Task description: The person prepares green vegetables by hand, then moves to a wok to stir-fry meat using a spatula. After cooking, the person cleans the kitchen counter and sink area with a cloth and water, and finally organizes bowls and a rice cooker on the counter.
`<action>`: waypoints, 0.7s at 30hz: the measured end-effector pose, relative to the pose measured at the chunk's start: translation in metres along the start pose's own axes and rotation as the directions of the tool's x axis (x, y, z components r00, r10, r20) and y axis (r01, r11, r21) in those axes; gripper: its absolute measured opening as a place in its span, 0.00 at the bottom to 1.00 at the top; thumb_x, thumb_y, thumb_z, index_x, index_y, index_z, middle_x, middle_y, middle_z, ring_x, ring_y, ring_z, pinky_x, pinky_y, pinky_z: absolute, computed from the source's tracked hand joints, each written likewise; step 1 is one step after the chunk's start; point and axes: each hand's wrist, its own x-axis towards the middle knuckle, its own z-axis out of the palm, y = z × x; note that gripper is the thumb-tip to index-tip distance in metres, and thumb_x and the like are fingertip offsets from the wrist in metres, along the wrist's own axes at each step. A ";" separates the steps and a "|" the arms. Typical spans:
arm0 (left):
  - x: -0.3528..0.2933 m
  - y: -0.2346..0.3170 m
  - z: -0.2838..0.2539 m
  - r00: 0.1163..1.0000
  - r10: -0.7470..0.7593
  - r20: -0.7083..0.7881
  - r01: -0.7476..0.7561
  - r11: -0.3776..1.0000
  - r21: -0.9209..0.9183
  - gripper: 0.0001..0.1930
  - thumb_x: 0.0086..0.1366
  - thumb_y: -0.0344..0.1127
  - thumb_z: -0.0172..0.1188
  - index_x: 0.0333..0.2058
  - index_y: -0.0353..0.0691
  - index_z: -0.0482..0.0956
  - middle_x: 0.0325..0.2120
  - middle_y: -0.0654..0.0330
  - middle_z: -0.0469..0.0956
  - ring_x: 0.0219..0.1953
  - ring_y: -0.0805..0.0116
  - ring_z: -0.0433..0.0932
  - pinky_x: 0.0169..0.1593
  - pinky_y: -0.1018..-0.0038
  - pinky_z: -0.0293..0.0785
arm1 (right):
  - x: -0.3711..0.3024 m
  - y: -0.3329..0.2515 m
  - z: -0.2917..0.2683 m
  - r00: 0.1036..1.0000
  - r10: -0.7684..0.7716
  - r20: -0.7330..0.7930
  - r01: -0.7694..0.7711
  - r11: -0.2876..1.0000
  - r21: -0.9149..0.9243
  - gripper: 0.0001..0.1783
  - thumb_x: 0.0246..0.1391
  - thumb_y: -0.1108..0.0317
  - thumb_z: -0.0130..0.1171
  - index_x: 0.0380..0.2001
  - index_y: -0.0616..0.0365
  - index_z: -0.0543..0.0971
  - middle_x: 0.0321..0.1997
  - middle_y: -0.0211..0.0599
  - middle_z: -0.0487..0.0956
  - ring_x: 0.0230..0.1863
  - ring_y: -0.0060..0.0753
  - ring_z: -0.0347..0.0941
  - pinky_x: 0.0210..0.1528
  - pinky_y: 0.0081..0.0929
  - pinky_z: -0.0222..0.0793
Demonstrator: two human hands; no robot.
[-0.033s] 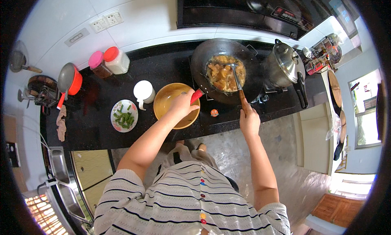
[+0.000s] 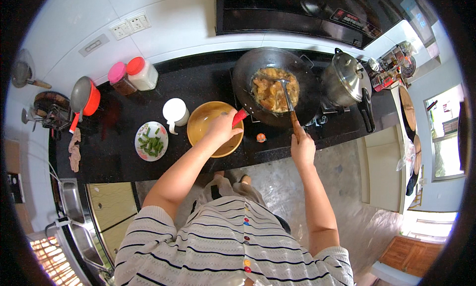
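Observation:
My left hand (image 2: pixel 223 127) is closed around the red handle (image 2: pixel 240 117) of a dark wok (image 2: pixel 248 63), above a yellow-brown bowl (image 2: pixel 197 122). In the wok lies chunky brown food (image 2: pixel 267 100) in sauce. Held in my right hand (image 2: pixel 302 148) is a spatula (image 2: pixel 288 98) with a wooden handle; its metal head rests among the food. Left of the bowl stands a white lidded container with a handle (image 2: pixel 174 110). Beside it, a floral plate (image 2: pixel 141 152) carries cut green vegetable pieces (image 2: pixel 151 145).
A steel pressure cooker (image 2: pixel 344 75) stands right of the wok. Two lidded jars (image 2: pixel 143 76) and a red saucepan (image 2: pixel 90 100) are at the back left. A small orange round thing (image 2: pixel 261 137) lies near the counter's front edge. The dark range hood (image 2: pixel 277 15) hangs behind.
The spatula's head has shifted slightly within the food, and my right hand moved a touch with it. My left hand keeps its place on the wok handle.

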 end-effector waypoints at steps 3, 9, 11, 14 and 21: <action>0.000 -0.007 0.004 0.999 0.014 -0.041 -0.013 1.000 0.018 0.33 0.54 0.50 0.69 0.53 0.41 0.67 0.35 0.47 0.78 0.36 0.47 0.78 0.40 0.57 0.74 | -0.011 -0.006 -0.004 0.999 -0.038 0.031 0.038 0.999 -0.001 0.25 0.54 0.69 0.58 0.57 0.48 0.73 0.29 0.48 0.77 0.29 0.52 0.76 0.32 0.44 0.74; 0.002 -0.015 0.015 0.998 0.037 -0.055 -0.033 0.998 0.061 0.26 0.58 0.45 0.65 0.49 0.40 0.67 0.32 0.48 0.78 0.33 0.46 0.79 0.36 0.57 0.74 | -0.039 -0.026 -0.049 0.999 -0.027 0.042 0.025 0.998 0.058 0.25 0.53 0.70 0.59 0.56 0.48 0.74 0.29 0.47 0.77 0.29 0.51 0.76 0.31 0.44 0.73; -0.001 0.002 0.010 0.999 -0.012 -0.049 0.017 0.994 0.106 0.22 0.59 0.42 0.63 0.47 0.38 0.68 0.32 0.47 0.78 0.33 0.46 0.79 0.36 0.56 0.75 | -0.045 -0.016 -0.044 0.999 -0.036 0.040 0.034 0.998 0.061 0.26 0.53 0.70 0.59 0.57 0.48 0.74 0.29 0.47 0.77 0.29 0.51 0.76 0.31 0.44 0.72; 0.000 0.005 0.014 0.995 -0.024 -0.096 0.040 0.985 0.169 0.17 0.63 0.44 0.58 0.44 0.38 0.70 0.30 0.48 0.78 0.30 0.48 0.79 0.32 0.56 0.75 | -0.046 -0.006 -0.033 0.999 -0.017 0.045 0.014 0.998 0.069 0.26 0.53 0.71 0.59 0.57 0.48 0.73 0.30 0.48 0.77 0.29 0.52 0.76 0.31 0.44 0.73; 0.000 0.008 0.016 0.988 -0.021 -0.150 0.054 0.974 0.219 0.17 0.68 0.47 0.50 0.40 0.37 0.73 0.25 0.50 0.79 0.25 0.50 0.80 0.28 0.57 0.75 | -0.041 0.010 -0.002 0.999 -0.031 -0.020 0.033 0.988 0.154 0.26 0.53 0.71 0.58 0.57 0.49 0.73 0.30 0.51 0.78 0.29 0.54 0.76 0.32 0.44 0.73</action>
